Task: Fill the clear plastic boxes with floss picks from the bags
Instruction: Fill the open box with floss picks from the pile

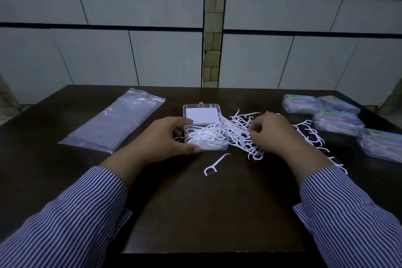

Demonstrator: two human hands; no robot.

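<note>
Open clear box (206, 140) part-filled with white floss picks (241, 135) heaped beside it; flat bags (115, 122) lie left

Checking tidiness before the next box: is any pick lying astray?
Yes. One floss pick lies alone on the table, nearer the person than the open box and apart from the loose pile.

One open box (206, 137) of picks, four closed boxes (302, 104) at the table's right edge, one bag stack (113, 122) left, one stray pick (215, 164), two hands (165, 137).
</note>
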